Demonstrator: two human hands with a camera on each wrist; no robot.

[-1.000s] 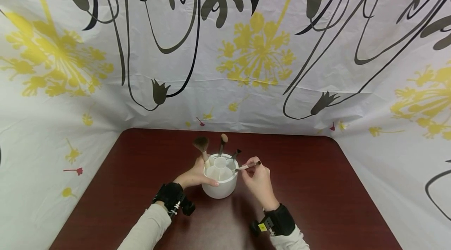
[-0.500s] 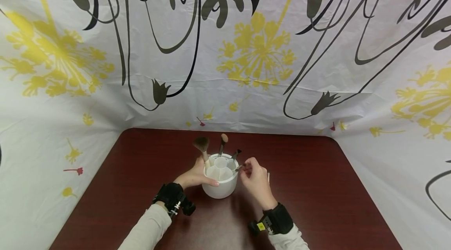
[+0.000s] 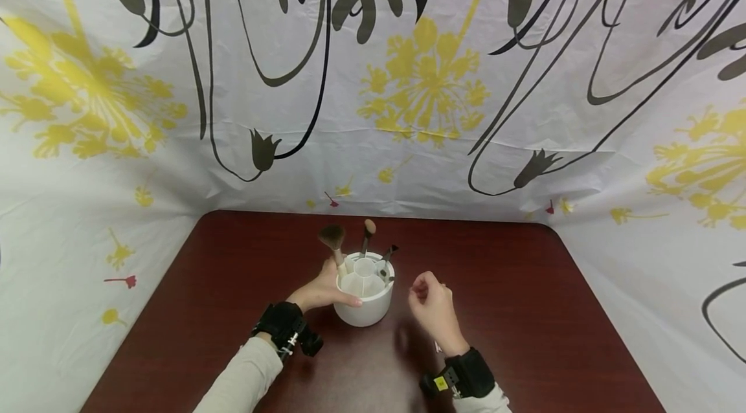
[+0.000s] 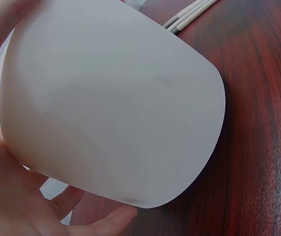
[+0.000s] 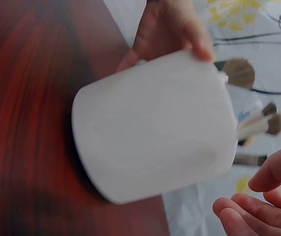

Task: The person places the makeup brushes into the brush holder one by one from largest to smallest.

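Note:
A round white makeup brush holder (image 3: 362,313) with inner compartments stands on the table. My left hand (image 3: 320,289) grips it from the left, thumb across the front. A large fluffy brush (image 3: 332,238) leans out at the left, a round-tipped brush (image 3: 370,229) at the back and a small dark brush (image 3: 390,251) at the right back. Another brush tip (image 3: 384,274) shows low in a right compartment. My right hand (image 3: 434,308) hovers apart, right of the holder, fingers curled. Pale brush handles (image 4: 189,14) show beyond the holder in the left wrist view, seemingly held in the right palm.
The dark red wooden table (image 3: 524,309) extends around the holder. A white cloth (image 3: 303,186) with grey and yellow flower prints hangs behind the table and along both sides.
My right hand has let go of a small brush in a right compartment and drawn back rightward and slightly nearer. The left hand and the holder stay in place.

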